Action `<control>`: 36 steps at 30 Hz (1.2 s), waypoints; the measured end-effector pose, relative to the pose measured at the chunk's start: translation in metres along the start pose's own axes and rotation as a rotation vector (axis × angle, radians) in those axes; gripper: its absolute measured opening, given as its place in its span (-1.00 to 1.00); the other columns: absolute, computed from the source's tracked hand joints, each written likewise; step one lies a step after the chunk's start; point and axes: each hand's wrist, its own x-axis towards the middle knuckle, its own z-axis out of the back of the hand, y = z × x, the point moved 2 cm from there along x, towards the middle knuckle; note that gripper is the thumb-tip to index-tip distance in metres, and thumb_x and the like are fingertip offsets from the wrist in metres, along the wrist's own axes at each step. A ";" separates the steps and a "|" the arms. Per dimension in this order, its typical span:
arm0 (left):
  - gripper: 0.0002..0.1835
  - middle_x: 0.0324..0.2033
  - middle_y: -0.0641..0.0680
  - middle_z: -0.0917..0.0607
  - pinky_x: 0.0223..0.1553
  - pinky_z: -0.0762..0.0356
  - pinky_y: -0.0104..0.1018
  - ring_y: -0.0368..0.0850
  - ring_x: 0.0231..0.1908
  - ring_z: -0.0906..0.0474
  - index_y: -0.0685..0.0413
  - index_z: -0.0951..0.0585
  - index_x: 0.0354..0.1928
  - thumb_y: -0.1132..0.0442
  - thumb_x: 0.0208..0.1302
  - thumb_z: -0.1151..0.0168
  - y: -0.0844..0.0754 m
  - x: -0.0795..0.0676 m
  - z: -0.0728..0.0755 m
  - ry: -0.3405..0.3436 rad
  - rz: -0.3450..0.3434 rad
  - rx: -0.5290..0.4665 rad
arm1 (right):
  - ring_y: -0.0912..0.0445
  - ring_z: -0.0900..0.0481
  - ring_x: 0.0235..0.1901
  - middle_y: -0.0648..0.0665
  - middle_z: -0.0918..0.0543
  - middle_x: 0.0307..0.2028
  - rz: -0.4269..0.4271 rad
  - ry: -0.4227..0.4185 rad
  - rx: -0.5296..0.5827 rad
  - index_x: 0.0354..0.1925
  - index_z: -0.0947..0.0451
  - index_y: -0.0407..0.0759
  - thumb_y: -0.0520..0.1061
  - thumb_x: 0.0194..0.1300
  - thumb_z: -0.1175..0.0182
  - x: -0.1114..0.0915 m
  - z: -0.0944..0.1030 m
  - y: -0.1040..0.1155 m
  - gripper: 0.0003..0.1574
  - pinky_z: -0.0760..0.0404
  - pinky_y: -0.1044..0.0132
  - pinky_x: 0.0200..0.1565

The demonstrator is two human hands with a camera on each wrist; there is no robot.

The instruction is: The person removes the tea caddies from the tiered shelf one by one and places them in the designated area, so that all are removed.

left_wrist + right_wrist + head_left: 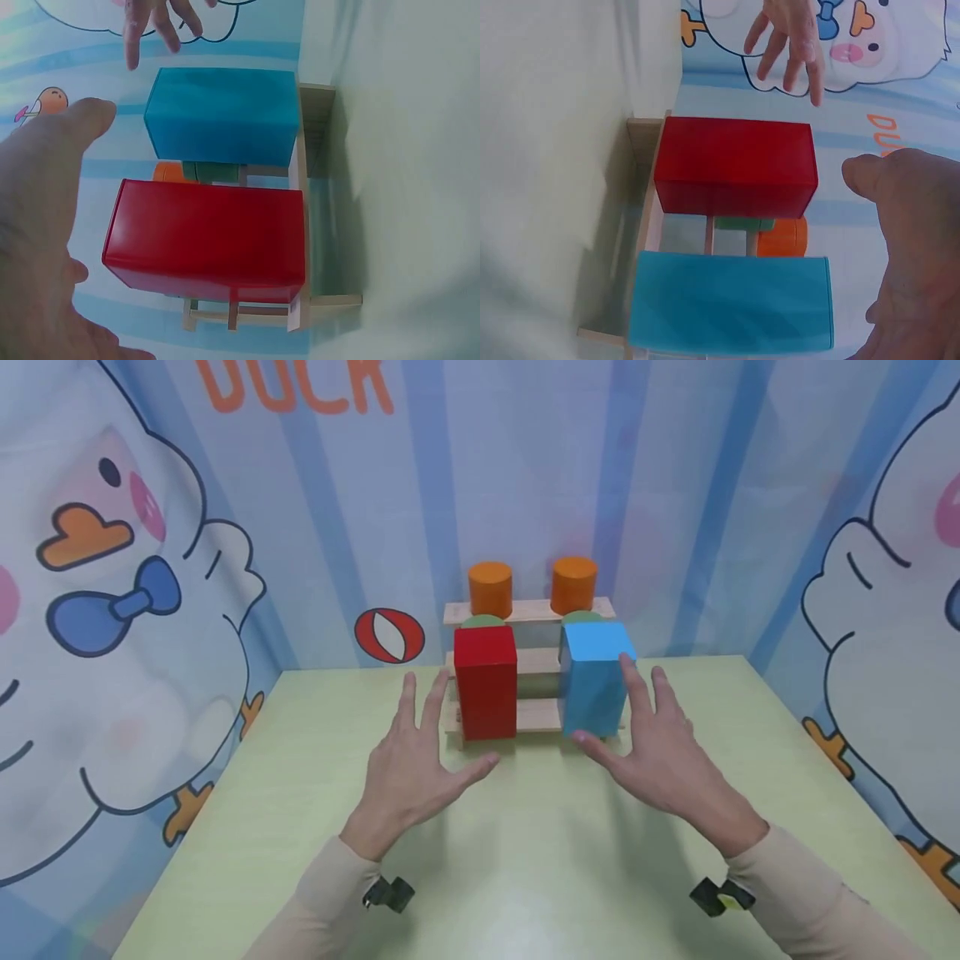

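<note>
On the lowest tier of a small wooden stepped rack [538, 717] stand a red block [486, 687] at left and a blue block [596, 683] at right. My left hand [411, 764] hovers in front of the red block and to its left, fingers spread, holding nothing. Fingers apart, my right hand [667, 752] is held before the blue block; its fingertips overlap that block in the head view, but the right wrist view shows a gap to the thumb. Behind the blocks, two green pieces [483, 622] are mostly hidden. Two orange cylinders [573, 585] sit on the top tier.
The rack stands at the back of a pale green table [525, 860]. Behind it hangs a blue striped curtain [510, 485] with printed ducks, which also covers both sides. Small dark devices [388, 893] are strapped at both wrists.
</note>
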 end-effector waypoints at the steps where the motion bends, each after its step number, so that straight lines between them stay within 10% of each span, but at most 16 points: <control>1: 0.33 0.80 0.22 0.03 -0.21 -0.86 -0.02 0.29 0.45 -0.53 -0.29 0.11 0.85 -0.66 0.24 -0.24 0.001 0.001 0.001 -0.011 -0.006 -0.017 | -0.66 0.01 0.63 -0.61 0.22 0.73 0.003 -0.004 0.007 0.83 0.47 -0.05 0.57 0.47 -0.28 0.002 0.002 -0.002 0.57 -0.22 -0.77 0.39; 8: 0.35 0.73 0.17 -0.26 0.37 -0.65 0.30 0.21 0.63 -0.32 0.06 -0.10 0.80 -0.53 0.19 -0.45 0.009 0.006 0.006 -0.057 -0.037 -0.183 | -0.55 -0.17 0.58 -0.58 0.06 0.70 -0.009 -0.096 0.057 0.80 0.39 -0.28 0.53 0.40 -0.41 0.013 0.020 -0.018 0.68 -0.36 -0.60 0.44; 17: 0.26 0.69 0.10 -0.35 0.51 -0.46 0.37 0.17 0.64 -0.31 -0.01 -0.18 0.79 -0.34 0.21 -0.60 0.028 0.012 -0.002 -0.037 0.036 -0.372 | -0.38 -0.33 0.57 -0.38 -0.29 0.64 0.070 -0.298 0.267 0.80 0.02 -0.19 0.23 0.40 -0.57 0.024 0.033 -0.049 0.40 -0.41 -0.41 0.51; 26: 0.14 0.67 0.10 -0.38 0.52 -0.52 0.20 0.17 0.61 -0.36 -0.05 -0.26 0.76 -0.13 0.26 -0.67 0.051 0.022 -0.027 0.043 0.108 -0.529 | -0.19 -0.22 0.70 -0.18 -0.25 0.73 0.145 -0.179 0.534 0.81 0.01 -0.05 -0.06 0.44 -0.58 0.044 0.031 -0.075 0.30 -0.31 0.58 0.50; 36: 0.12 0.69 0.13 -0.30 0.48 -0.53 0.25 0.29 0.61 -0.34 -0.21 -0.21 0.78 -0.03 0.30 -0.67 0.070 0.034 -0.061 0.162 0.164 -0.601 | -0.22 -0.16 0.71 -0.23 -0.22 0.74 0.158 -0.076 0.657 0.82 0.05 -0.09 -0.16 0.46 -0.54 0.059 0.014 -0.094 0.29 -0.32 0.70 0.41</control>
